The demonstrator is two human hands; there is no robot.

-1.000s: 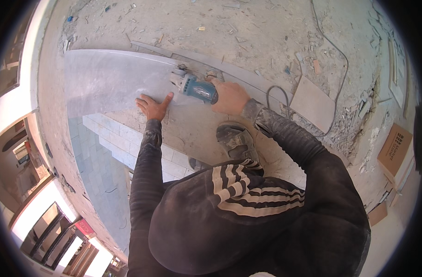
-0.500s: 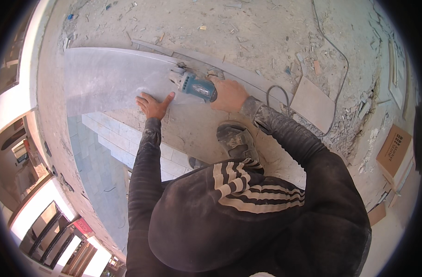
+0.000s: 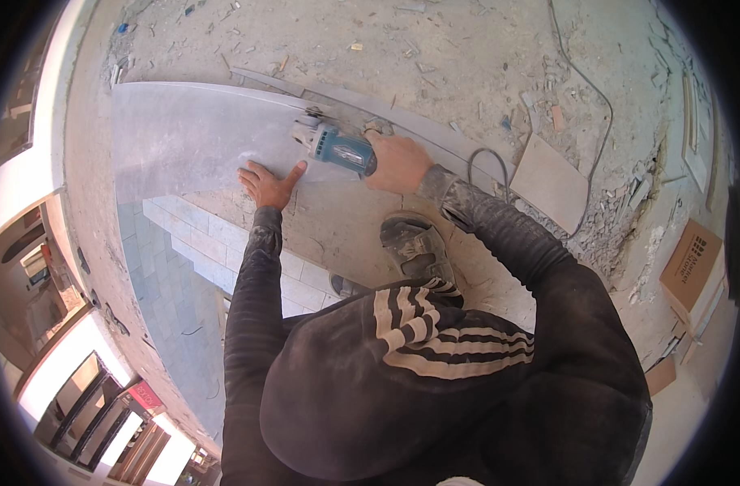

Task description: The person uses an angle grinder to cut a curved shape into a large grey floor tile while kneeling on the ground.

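Note:
My right hand (image 3: 398, 164) is wrapped round the rear of a teal angle grinder (image 3: 343, 152). The grinder's metal head and disc sit over the far edge of a large grey slab (image 3: 200, 134), where a pale line runs along the edge. Dust blurs the spot at the disc, so how deep it goes I cannot make out. My left hand (image 3: 269, 185) lies flat on the slab's near edge with fingers spread, left of the grinder, holding nothing. A narrow grey strip (image 3: 435, 134) extends along the slab's far side to the right.
A loose square tile (image 3: 550, 182) lies on the dusty ground to the right, with a cable (image 3: 601, 97) looping past it. Rubble and chips are scattered beyond. A cardboard box (image 3: 691, 263) stands far right. Laid tiles (image 3: 171, 267) cover the left side. My shoe (image 3: 414, 247) is close behind the grinder.
The grinder and my right hand have shifted slightly left along the slab's far edge. My left hand has stayed where it was.

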